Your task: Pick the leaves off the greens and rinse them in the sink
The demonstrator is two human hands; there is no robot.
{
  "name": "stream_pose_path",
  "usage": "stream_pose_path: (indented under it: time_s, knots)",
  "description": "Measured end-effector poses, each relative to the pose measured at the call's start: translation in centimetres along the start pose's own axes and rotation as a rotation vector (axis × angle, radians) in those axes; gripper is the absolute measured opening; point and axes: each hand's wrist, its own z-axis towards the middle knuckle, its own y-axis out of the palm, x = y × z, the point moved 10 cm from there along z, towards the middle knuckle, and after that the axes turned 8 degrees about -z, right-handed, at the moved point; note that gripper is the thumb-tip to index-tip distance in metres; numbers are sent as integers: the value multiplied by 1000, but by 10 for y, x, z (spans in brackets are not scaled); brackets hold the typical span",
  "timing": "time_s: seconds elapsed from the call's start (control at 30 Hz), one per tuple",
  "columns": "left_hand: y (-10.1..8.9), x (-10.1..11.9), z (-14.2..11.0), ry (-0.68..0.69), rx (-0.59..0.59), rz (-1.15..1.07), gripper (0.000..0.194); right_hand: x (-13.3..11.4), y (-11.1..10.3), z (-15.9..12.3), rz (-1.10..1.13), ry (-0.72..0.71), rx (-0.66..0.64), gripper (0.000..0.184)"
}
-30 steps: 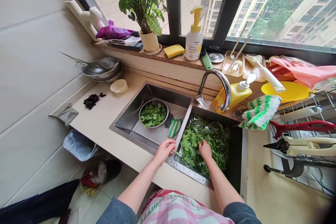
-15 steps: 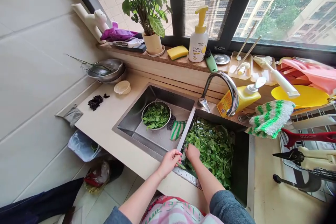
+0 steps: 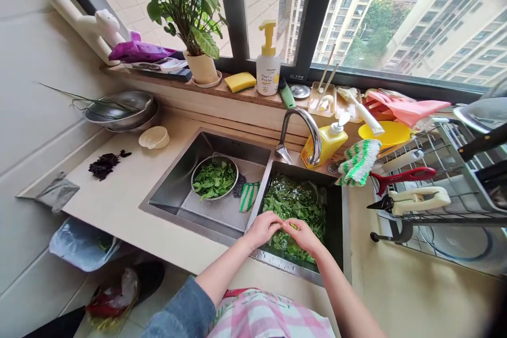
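My left hand (image 3: 264, 228) and my right hand (image 3: 301, 235) meet fingertip to fingertip above the front of the right sink basin. Both are closed in a pinch around a piece of leafy greens (image 3: 293, 226), of which only a small green bit shows between the fingers. Below them, a mass of leafy greens (image 3: 291, 198) floats in water and fills much of the right basin (image 3: 336, 232). In the left basin (image 3: 170, 198) stands a round metal bowl (image 3: 193, 190) holding picked green leaves (image 3: 214, 177).
Beside the bowl lie a dark scourer (image 3: 239, 186) and a striped cloth (image 3: 249, 196). The faucet (image 3: 304, 116) arches over the right basin, near a yellow bottle (image 3: 327, 142). A dish rack (image 3: 428, 211) holds scissors (image 3: 415, 200) at right. Dark pieces (image 3: 105, 165) lie on the left counter.
My hands have come together at the fingertips, the right one moving toward the left and up from the greens. The view has swung to the right.
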Motion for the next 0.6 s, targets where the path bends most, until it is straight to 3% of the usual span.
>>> stream_pose_path:
  time_s: [0.13,0.27,0.37,0.47,0.53,0.6]
  knots:
    - [-10,-18,-1,-157,82,-186,13,1,1,-7,167,29,19,36]
    - [-6,-45,-11,-368,108,-596,27,7,-13,-10,200,31,126,34]
    - [-5,-58,-19,-492,160,-818,35,13,-44,-17,15,58,332,31]
    - [-5,-61,-23,-542,197,-900,37,5,-68,-28,-151,50,540,24]
    - [-3,-59,-23,-548,205,-911,38,-9,-65,-30,-130,-33,557,26]
    - [0,-55,-22,-551,203,-898,38,-26,-50,-26,-108,-136,493,29]
